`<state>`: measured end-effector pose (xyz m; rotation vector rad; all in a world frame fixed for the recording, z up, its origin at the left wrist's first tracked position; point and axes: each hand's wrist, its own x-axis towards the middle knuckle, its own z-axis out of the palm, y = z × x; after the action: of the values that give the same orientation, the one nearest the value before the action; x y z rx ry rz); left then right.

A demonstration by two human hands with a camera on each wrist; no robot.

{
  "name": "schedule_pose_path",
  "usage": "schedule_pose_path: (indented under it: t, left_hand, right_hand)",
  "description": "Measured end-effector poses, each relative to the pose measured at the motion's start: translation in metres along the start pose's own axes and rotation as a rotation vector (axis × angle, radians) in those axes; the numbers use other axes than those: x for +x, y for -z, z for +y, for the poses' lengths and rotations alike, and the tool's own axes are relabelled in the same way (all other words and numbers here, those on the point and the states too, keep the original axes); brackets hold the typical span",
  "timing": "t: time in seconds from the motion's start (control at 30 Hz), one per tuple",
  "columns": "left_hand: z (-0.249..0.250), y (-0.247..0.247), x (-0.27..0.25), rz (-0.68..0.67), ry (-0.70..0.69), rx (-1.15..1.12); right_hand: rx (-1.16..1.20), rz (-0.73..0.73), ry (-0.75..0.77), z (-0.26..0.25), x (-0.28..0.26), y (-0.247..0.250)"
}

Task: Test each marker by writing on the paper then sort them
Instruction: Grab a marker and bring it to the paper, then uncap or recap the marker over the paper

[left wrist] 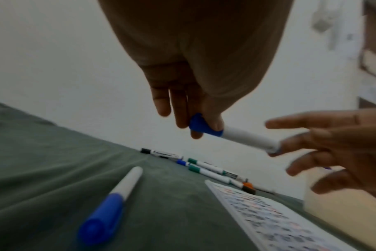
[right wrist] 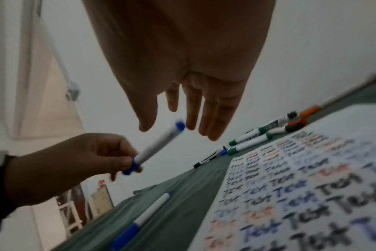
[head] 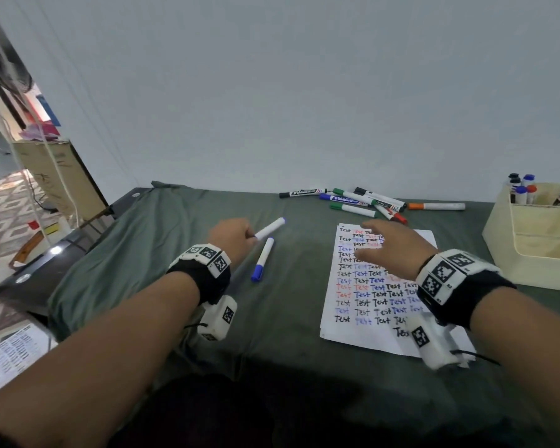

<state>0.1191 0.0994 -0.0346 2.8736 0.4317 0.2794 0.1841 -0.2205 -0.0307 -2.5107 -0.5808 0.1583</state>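
A blue marker (left wrist: 236,134) is pinched by its cap end in the left hand (head: 230,236), held up off the table; the right hand (head: 390,250) is spread wide above the paper (head: 362,331), holding nothing; the barrel is best gripped firmly before the cap is pulled straight off

Matt green cloth (head: 207,318) under smooth white paper (head: 343,331).

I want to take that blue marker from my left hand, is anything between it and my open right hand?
Nothing visible: only open air lies between the right hand and the blue marker held by the left hand.
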Motion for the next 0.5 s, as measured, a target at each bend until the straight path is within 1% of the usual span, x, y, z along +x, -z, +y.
schedule_pose_path:
  t: [0.1,0.2,0.3,0.37,0.5]
  left_hand:
    - [-0.023,-0.008,0.0,-0.048,0.103,0.055]
    - [-0.028,-0.018,0.0,-0.102,0.153,-0.019]
    - [-0.022,-0.025,0.0,-0.166,0.146,-0.095]
    - [-0.019,-0.03,0.001,-0.192,0.114,-0.133]
    - [-0.02,-0.034,-0.002,-0.212,0.07,-0.123]
  right_hand:
    - [-0.136,-0.055,-0.093,0.031,0.002,0.01]
    - [-0.229,-0.087,-0.152,0.055,0.003,0.018]
    - [-0.284,-0.135,-0.212,0.072,0.004,0.02]
    - [-0.336,-0.172,-0.241,0.08,0.003,0.019]
    - [-0.418,-0.2,-0.252,0.092,-0.001,0.015]
